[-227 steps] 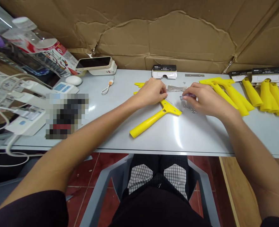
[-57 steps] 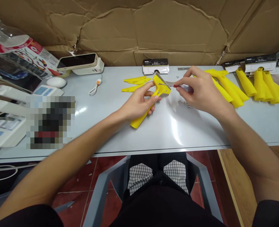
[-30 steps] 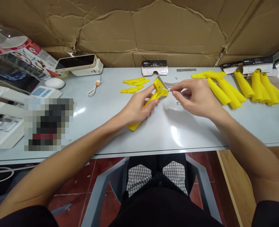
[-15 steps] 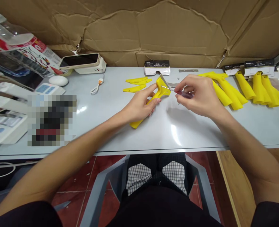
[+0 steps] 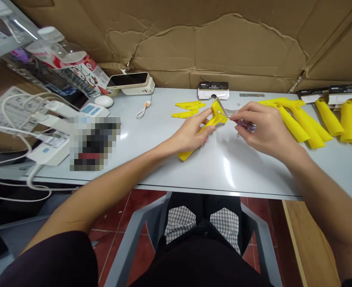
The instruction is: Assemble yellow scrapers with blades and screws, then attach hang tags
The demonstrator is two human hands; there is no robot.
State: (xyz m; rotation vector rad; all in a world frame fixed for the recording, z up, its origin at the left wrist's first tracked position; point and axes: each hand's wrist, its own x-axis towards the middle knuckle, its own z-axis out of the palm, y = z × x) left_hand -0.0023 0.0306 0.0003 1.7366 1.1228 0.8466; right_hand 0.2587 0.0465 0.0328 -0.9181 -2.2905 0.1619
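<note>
My left hand point(image 5: 192, 133) is wrapped round the handle of a yellow scraper point(image 5: 216, 115) with a metal blade along its head. Between the fingertips of my right hand point(image 5: 258, 125) is a screwdriver point(image 5: 247, 126) with a clear purplish handle, its shaft reaching the scraper's head. Small yellow pieces point(image 5: 184, 114) lie behind my left hand. Tiny screws point(image 5: 238, 104) are on the table near my right hand, and a flat metal strip point(image 5: 252, 95) lies farther back.
Several yellow handles point(image 5: 328, 117) lie at the right, by black and white packages point(image 5: 347, 93). A similar package point(image 5: 213, 90) stands at the back. On the left are a phone point(image 5: 128, 80), a white mouse point(image 5: 104, 101), bottles point(image 5: 86, 71), a power strip point(image 5: 49, 151) and cables.
The view has turned to the left, so things appear farther right. Both hands keep their holds, and the screwdriver's handle is tilted differently in my right fingers.
</note>
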